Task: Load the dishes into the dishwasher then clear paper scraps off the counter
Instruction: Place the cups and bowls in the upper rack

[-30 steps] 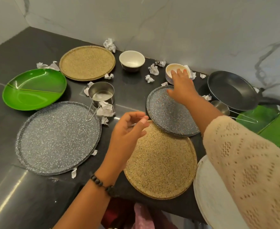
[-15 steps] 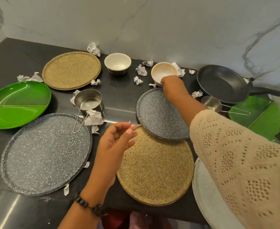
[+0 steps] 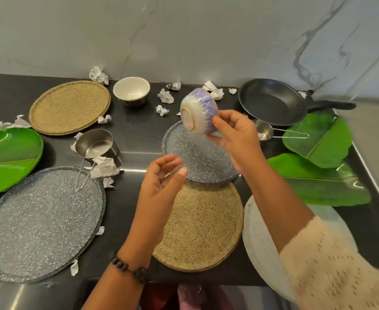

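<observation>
On the left of the black bench (image 3: 139, 139) lie a glossy green leaf-shaped plate (image 3: 7, 159) and a large grey speckled round plate (image 3: 40, 222). A steel measuring cup with wire handle (image 3: 94, 143) stands between them and holds nothing that I can see. The cream ceramic bowl (image 3: 131, 88) near the wall also looks empty. The left hand (image 3: 161, 177) hovers with loosely curled fingers, holding nothing. Just above and to its right, the right hand (image 3: 233, 130) grips the small purple-and-white patterned bowl (image 3: 198, 110), lifted off the bench and tipped, its base facing the left hand. The black frying pan (image 3: 271, 101) appears empty. White crumpled paper scraps (image 3: 104, 167) remain scattered.
</observation>
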